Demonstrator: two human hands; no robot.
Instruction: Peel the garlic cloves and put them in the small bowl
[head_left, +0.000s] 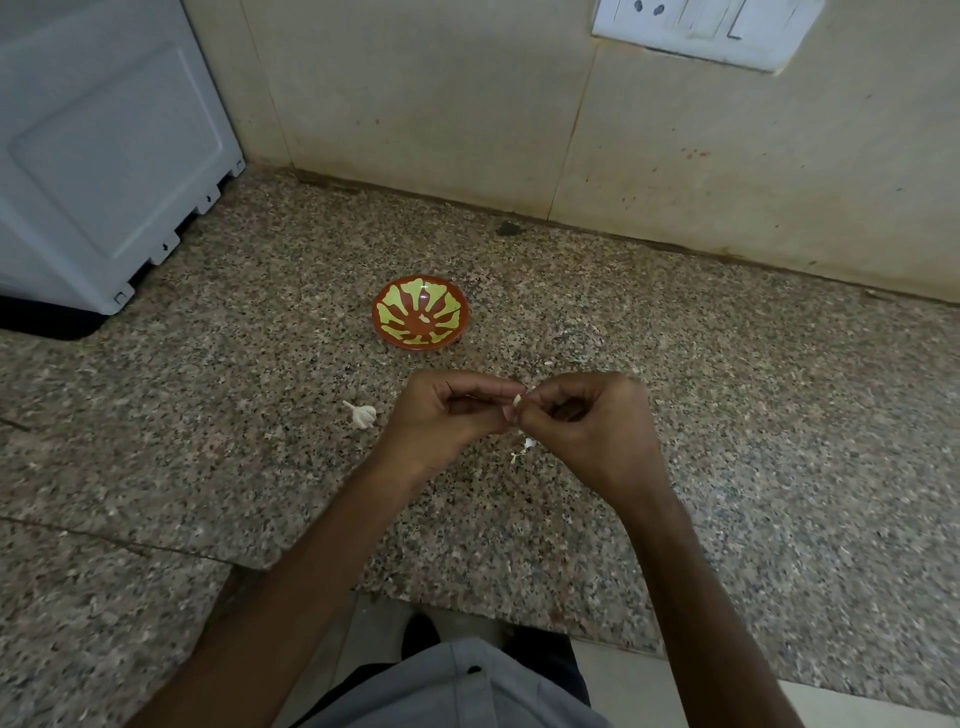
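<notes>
Centrally, a small white garlic clove is pinched between the left hand and right hand — fingers curled on it — just below the red bowl with yellow pattern on the speckled granite counter; another piece of white garlic lies left of the hands.

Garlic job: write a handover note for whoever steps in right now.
Hands: the left hand and right hand both pinch one garlic clove between their fingertips above the counter, apparently mid-peel.
The small bowl stands upright beyond the hands. One pale bit lies in it, possibly a peeled clove.
An unpeeled garlic piece lies on the counter left of the hands.
There are peel scraps beneath the hands.
Left to do: finish this clove, drop it in the bowl, then peel the rest.
</notes>
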